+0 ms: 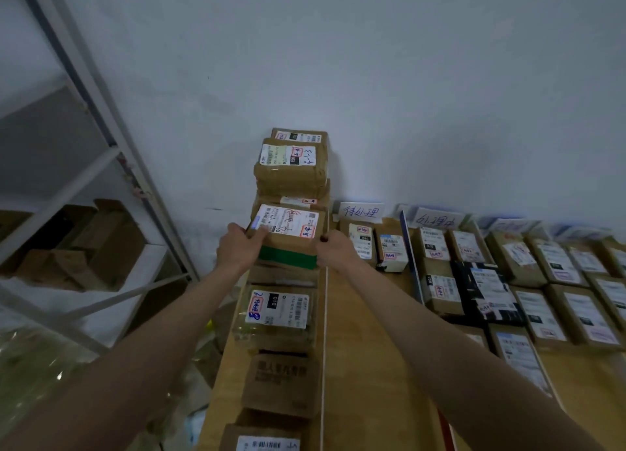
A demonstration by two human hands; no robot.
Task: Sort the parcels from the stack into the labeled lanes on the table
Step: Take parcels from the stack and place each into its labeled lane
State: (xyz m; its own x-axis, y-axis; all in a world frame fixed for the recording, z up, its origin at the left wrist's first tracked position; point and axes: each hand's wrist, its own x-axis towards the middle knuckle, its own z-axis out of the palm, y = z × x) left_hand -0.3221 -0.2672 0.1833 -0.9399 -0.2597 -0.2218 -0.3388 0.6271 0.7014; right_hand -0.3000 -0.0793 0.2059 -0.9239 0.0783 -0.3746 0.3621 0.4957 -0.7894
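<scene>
A brown cardboard parcel with a white label and a green band (pixel 287 237) sits on the stack of parcels (pixel 291 166) against the wall, at the left end of the wooden table (pixel 369 332). My left hand (pixel 238 247) grips its left side, thumb on top. My right hand (pixel 335 250) grips its right side. More parcels (pixel 279 311) lie in a column in front of the stack. Handwritten lane signs (pixel 360 211) stand along the wall, with sorted parcels (pixel 481 281) lying in rows below them.
A white line (pixel 324 332) on the table separates the stack column from the lanes. A blue divider (pixel 411 257) stands between the first two lanes. A metal shelf rack (pixel 101 152) with cardboard boxes stands at the left.
</scene>
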